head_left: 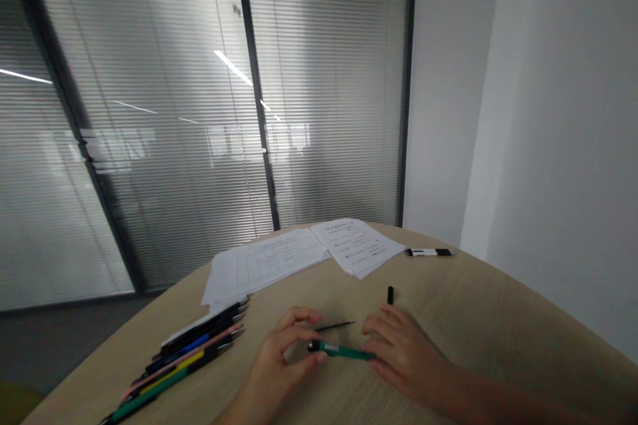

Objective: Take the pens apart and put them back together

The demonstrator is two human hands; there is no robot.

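Closest in, the left hand [276, 362] is curled with its thumb [319, 358] low and its fingers arched above, closing around the dark end of a green pen barrel [343, 350], though how firm the hold is can't be told. The barrel lies close to level across the person's front, its long axis running left to right and dipping a little toward the right hand [406, 352]. That hand is half open, its fingers spread, with their tips [375, 348] reaching the barrel's far end; whether they grip it or only touch it is unclear. The left hand sits nearer the dark end, the right nearer the green tip, so the barrel spans the gap between them. Just beyond it lies a thin black rod [335, 327], and further on, a short black tube [390, 295] stands on the wooden table [478, 325]. To the left, a bundle of pens [184, 358] lies slanted together — past them, printed papers [309, 252] and a black-and-white marker [428, 252], then glass walls with slatted blinds [164, 126].
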